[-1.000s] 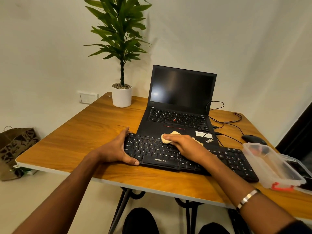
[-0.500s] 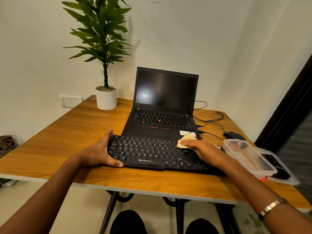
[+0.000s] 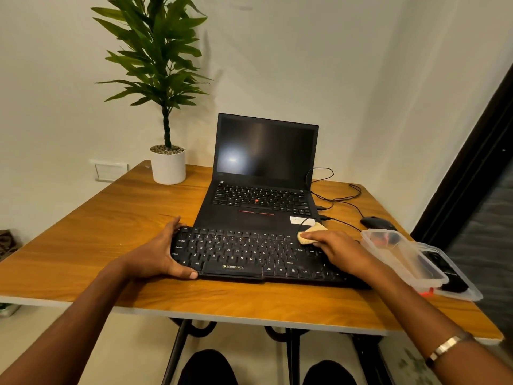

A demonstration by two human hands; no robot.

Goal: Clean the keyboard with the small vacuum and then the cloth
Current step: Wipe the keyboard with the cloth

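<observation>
A black external keyboard (image 3: 238,254) lies near the front edge of the wooden table (image 3: 91,234), just in front of an open laptop. My left hand (image 3: 159,254) grips the keyboard's left end, thumb on its front edge. My right hand (image 3: 337,251) presses a small beige cloth (image 3: 309,234) onto the keys at the upper right part of the keyboard, fingers curled over the cloth. The small vacuum is not clearly visible; dark items lie in a plastic box at the right.
A black laptop (image 3: 263,187) stands open behind the keyboard. A potted plant (image 3: 168,168) sits at the back left. A mouse (image 3: 377,223) and cables lie at the back right. A clear plastic container (image 3: 408,259) and its lid rest at the right edge.
My right hand has slid the cloth rightward along the keyboard, from its middle to its upper right part. My left hand stays on the left end. The camera view has shifted.
</observation>
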